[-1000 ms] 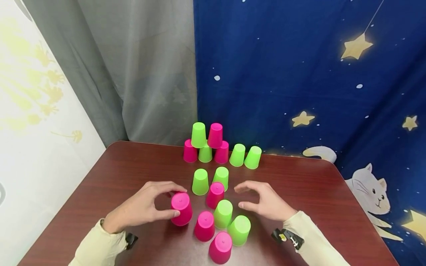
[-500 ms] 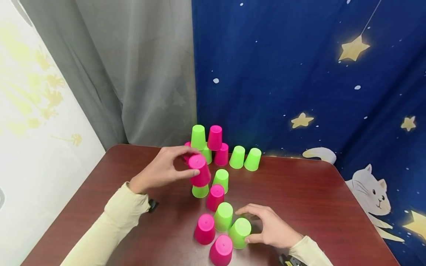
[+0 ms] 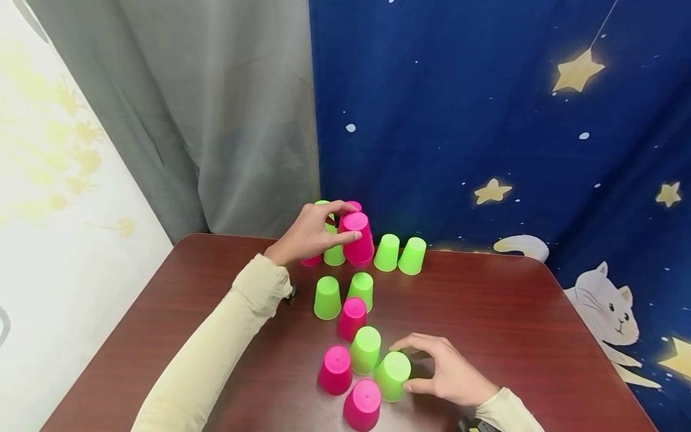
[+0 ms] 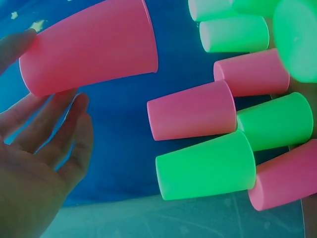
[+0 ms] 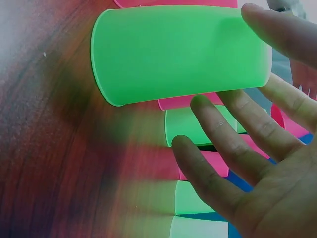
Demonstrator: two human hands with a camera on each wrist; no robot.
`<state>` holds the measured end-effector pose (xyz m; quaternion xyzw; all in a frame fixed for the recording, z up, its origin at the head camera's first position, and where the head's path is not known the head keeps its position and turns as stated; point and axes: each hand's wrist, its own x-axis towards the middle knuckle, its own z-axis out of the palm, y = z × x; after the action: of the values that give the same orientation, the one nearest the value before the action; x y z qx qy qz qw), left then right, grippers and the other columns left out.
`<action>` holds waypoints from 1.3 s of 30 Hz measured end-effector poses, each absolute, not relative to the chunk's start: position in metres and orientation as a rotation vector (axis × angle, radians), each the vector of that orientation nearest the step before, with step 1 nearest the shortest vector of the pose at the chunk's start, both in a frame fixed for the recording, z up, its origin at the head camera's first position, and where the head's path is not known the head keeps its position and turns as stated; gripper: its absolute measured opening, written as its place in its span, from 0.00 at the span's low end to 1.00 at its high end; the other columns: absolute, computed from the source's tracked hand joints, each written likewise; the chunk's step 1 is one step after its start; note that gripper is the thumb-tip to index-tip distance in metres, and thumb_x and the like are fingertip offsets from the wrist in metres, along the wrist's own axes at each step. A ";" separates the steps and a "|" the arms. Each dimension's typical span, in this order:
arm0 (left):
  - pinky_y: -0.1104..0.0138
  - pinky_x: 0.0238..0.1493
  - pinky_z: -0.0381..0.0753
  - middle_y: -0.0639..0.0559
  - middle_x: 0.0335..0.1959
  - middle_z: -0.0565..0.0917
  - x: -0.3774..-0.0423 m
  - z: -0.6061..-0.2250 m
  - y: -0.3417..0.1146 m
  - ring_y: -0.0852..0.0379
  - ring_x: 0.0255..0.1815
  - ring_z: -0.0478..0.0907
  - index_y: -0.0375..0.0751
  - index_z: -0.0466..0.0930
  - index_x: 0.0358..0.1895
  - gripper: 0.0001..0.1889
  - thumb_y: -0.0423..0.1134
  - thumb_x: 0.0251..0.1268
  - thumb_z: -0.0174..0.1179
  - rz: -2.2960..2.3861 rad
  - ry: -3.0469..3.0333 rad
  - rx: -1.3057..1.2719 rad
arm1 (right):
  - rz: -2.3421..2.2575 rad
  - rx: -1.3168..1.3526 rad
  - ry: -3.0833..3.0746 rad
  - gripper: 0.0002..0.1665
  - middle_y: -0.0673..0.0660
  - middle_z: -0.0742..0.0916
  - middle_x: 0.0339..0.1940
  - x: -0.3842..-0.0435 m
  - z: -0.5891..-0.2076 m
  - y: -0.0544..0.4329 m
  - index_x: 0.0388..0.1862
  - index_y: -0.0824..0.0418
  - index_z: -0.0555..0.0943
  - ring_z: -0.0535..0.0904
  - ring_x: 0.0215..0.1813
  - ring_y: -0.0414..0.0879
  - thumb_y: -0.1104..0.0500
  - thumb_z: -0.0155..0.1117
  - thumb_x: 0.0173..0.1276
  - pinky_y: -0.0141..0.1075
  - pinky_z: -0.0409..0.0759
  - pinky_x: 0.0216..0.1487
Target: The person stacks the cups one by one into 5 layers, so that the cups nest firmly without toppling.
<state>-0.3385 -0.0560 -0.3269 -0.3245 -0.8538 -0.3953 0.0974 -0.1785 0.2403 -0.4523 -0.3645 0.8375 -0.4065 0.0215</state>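
Observation:
Gripped between thumb and fingers of my left hand [image 3: 310, 235], an upside-down pink cup [image 3: 358, 243] is held up in the air before the back stack. In the left wrist view this pink cup [image 4: 94, 52] is higher than the stack's upper pink cup [image 4: 193, 111] and green cup [image 4: 205, 166]. The stack has a lower row of pink and green cups, partly hidden by my hand in the head view. My right hand [image 3: 448, 373] has thumb and fingers around a green cup [image 3: 391, 378], which stands upside down on the table at the front.
Two green cups [image 3: 387, 253] stand right of the stack. Mid-table are two more green cups [image 3: 327, 298] and a pink cup [image 3: 352, 320]. Beside my right hand's cup stand a green cup [image 3: 365, 351] and two pink cups [image 3: 335, 372]. Curtains hang behind the table [image 3: 486, 300].
My left hand has lifted the pink cup from the table and carried it forward and right to the stack. My right hand has come back toward me to the front green cup.

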 end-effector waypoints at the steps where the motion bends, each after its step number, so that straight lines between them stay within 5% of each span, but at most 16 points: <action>1: 0.58 0.51 0.86 0.50 0.50 0.87 -0.342 -0.326 -0.054 0.53 0.48 0.83 0.44 0.81 0.59 0.25 0.47 0.59 0.72 -1.168 -2.539 -0.954 | -1.264 -1.133 2.590 0.28 0.44 0.87 0.48 -0.179 -0.453 0.240 0.58 0.52 0.80 0.84 0.49 0.38 0.57 0.78 0.58 0.41 0.86 0.51; 14: 0.57 0.57 0.80 0.46 0.55 0.84 -0.386 -0.325 -0.013 0.45 0.62 0.72 0.43 0.79 0.60 0.26 0.50 0.62 0.68 -1.025 -2.717 -0.833 | -1.318 -1.204 2.573 0.27 0.48 0.88 0.48 -0.178 -0.455 0.237 0.58 0.52 0.80 0.85 0.48 0.39 0.58 0.77 0.59 0.40 0.86 0.50; 22: 0.47 0.67 0.61 0.46 0.57 0.83 -0.400 -0.341 0.006 0.44 0.72 0.63 0.43 0.79 0.63 0.28 0.53 0.63 0.67 -0.943 -2.733 -0.647 | -1.319 -1.193 2.570 0.26 0.48 0.88 0.49 -0.176 -0.458 0.238 0.59 0.53 0.80 0.85 0.48 0.39 0.56 0.76 0.61 0.39 0.86 0.51; 39: 0.44 0.71 0.53 0.48 0.58 0.82 -0.412 -0.358 0.019 0.44 0.72 0.63 0.46 0.77 0.62 0.26 0.53 0.64 0.66 -0.930 -2.793 -0.540 | -1.281 -1.171 2.590 0.26 0.48 0.89 0.49 -0.174 -0.457 0.240 0.58 0.54 0.80 0.85 0.49 0.39 0.55 0.76 0.61 0.40 0.86 0.51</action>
<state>-0.4122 0.0192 -0.3583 -0.1800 -0.9306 -0.3099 0.0744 -0.1745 0.2396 -0.4568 -0.3757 0.8307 -0.4107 0.0119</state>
